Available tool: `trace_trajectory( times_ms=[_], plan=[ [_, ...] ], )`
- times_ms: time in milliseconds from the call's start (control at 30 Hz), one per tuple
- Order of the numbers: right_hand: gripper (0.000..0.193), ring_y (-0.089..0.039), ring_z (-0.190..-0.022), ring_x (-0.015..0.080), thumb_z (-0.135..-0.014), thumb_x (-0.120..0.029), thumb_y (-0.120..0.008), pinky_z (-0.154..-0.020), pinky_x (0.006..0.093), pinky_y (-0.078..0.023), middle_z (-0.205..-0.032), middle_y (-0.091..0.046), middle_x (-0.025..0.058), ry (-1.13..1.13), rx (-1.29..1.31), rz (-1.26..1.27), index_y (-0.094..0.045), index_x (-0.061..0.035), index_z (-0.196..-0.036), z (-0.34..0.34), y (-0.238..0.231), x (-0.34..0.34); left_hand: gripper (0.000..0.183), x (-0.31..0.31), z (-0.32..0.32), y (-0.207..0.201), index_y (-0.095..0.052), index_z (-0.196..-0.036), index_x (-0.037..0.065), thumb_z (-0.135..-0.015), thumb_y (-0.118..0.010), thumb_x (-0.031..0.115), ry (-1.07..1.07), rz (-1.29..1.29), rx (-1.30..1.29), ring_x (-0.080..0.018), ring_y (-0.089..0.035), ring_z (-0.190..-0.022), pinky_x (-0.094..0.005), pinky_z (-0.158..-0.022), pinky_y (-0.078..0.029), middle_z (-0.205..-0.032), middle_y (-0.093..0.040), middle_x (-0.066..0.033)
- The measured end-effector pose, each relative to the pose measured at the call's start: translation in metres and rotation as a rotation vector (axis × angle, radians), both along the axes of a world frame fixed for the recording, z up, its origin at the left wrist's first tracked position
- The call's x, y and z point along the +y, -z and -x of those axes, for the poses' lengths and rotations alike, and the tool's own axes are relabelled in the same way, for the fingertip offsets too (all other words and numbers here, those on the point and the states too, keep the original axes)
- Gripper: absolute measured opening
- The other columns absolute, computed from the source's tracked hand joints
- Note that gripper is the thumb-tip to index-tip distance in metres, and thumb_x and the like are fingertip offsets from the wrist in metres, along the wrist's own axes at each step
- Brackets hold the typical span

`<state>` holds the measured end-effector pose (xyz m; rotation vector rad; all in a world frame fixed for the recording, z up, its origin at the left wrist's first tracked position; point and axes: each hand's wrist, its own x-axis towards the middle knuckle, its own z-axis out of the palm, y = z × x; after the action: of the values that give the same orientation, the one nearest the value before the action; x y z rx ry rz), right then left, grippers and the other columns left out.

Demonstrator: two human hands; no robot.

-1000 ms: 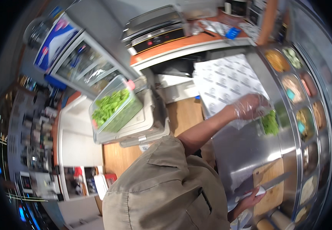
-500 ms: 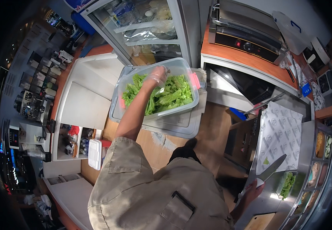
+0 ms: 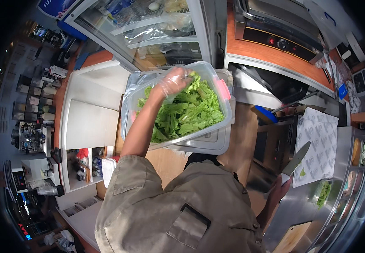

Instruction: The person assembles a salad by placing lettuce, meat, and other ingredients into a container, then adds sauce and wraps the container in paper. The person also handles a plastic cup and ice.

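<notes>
My left hand (image 3: 175, 82), in a clear plastic glove, is closed on a green lettuce leaf (image 3: 194, 79) at the far side of a clear plastic tub (image 3: 178, 142). Loose lettuce (image 3: 191, 109) is heaped in the tub, which has a pink clip at its right end. Down at the right, my right hand (image 3: 278, 188) is wrapped round the white handle of a knife (image 3: 297, 160). Its broad blade points away from me over the edge of the patterned paper (image 3: 317, 145). A small scrap of lettuce (image 3: 302, 172) lies beside the blade.
A grey lidded bin (image 3: 218, 141) stands under the tub, before a glass-door fridge (image 3: 210, 25). On the right steel counter are a small container of lettuce (image 3: 323, 194), a cutting board (image 3: 294, 237) and several topping pans (image 3: 351, 183). A press grill (image 3: 279, 40) sits at far right.
My left hand has come up slightly out of the lettuce with a leaf in its fingers. The knife stays in my right hand. The whole view has shifted a little.
</notes>
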<state>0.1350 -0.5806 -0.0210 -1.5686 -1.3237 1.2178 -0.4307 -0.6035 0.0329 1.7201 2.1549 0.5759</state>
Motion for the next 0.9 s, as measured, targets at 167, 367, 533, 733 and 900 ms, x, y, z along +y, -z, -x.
trace_trajectory(
  times_ms=[167, 367, 533, 733, 900],
  plan=[
    [0.032, -0.045, -0.056, 0.0058, -0.098, -0.012, -0.061, -0.049, 0.0235, -0.038, -0.074, -0.053, 0.0008, 0.050, 0.006, 0.037, -0.051, -0.0020, -0.127, 0.006, 0.005, -0.003, 0.021, 0.042, -0.012, 0.086, -0.070, -0.095, -0.002, -0.090, -0.059, 0.015, 0.251, 0.289, 0.340, -0.0391, -0.071, -0.085, -0.0465, -0.075, -0.057, -0.095, -0.071, -0.0250],
    [0.027, -0.048, -0.059, 0.0057, -0.098, -0.013, -0.062, -0.051, 0.0238, -0.040, -0.076, -0.054, 0.0000, 0.067, -0.080, 0.002, -0.054, -0.0033, -0.121, 0.004, 0.000, -0.024, 0.020, 0.024, -0.011, 0.053, -0.070, -0.099, -0.002, -0.092, -0.063, 0.016, 0.054, 0.180, 0.405, -0.0340, -0.073, -0.085, -0.0433, -0.074, -0.060, -0.096, -0.073, -0.0208],
    [0.020, -0.049, -0.060, 0.0055, -0.098, -0.011, -0.061, -0.051, 0.0236, -0.041, -0.075, -0.054, -0.0003, 0.096, 0.025, 0.002, -0.054, -0.0039, -0.115, -0.010, -0.001, -0.032, 0.040, 0.000, 0.016, -0.051, -0.072, -0.113, 0.001, -0.080, -0.084, 0.019, -0.010, 0.078, 0.087, -0.0255, -0.071, -0.096, -0.0383, -0.084, -0.056, -0.107, -0.075, -0.0102],
    [0.038, -0.048, -0.059, 0.0052, -0.098, -0.013, -0.064, -0.051, 0.0216, -0.040, -0.077, -0.055, -0.0007, 0.176, 0.123, 0.044, -0.050, -0.0028, -0.132, -0.042, 0.013, -0.037, 0.025, -0.011, 0.016, -0.116, -0.072, -0.096, 0.004, -0.075, -0.085, 0.005, -0.100, -0.198, -0.474, -0.0119, -0.065, -0.087, -0.0286, -0.081, -0.052, -0.094, -0.071, -0.0017],
    [0.046, -0.047, -0.060, 0.0035, -0.097, -0.012, -0.067, -0.050, 0.0217, -0.038, -0.078, -0.056, -0.0016, 0.260, 0.229, -0.041, -0.048, 0.0001, -0.137, -0.083, 0.019, -0.057, 0.023, 0.023, -0.031, -0.123, -0.056, -0.092, 0.011, -0.076, -0.068, 0.020, -0.121, -0.532, -0.509, -0.0104, -0.055, -0.081, -0.0272, -0.075, -0.047, -0.087, -0.057, 0.0032]
  ],
)
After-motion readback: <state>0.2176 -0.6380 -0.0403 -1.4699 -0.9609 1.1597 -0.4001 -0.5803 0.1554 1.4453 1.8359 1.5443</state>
